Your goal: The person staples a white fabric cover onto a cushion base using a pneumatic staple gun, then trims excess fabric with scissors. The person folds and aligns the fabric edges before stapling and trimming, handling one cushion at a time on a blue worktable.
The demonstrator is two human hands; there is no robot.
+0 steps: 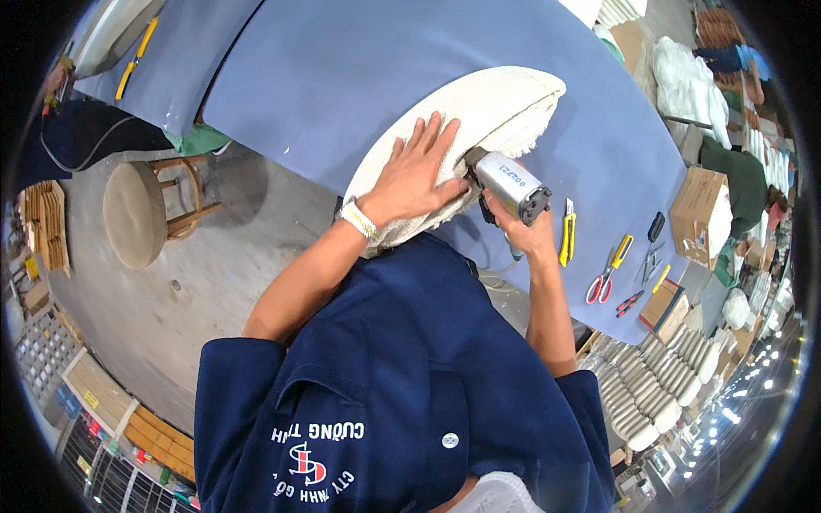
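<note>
A rounded cushion (pixel 479 98) covered in off-white fabric leans over the near edge of the blue-topped table, its rough fabric edge facing right. My left hand (pixel 415 178) lies on the cushion with its fingers stretched out. In my right hand (pixel 523 229) is a silver and black air staple gun (pixel 510 179), fingers wrapped round its handle. The gun's nose meets the cushion's fabric edge, just right of my left thumb. Whether it touches the fabric I cannot tell.
Right on the blue table (pixel 299 94) lie a yellow utility knife (pixel 568 232), red-handled scissors (pixel 601 285), pliers (pixel 629 303) and other small tools. A cardboard box (pixel 697 214) stands past the table's right end. A round padded stool (pixel 137 214) is on the floor at left.
</note>
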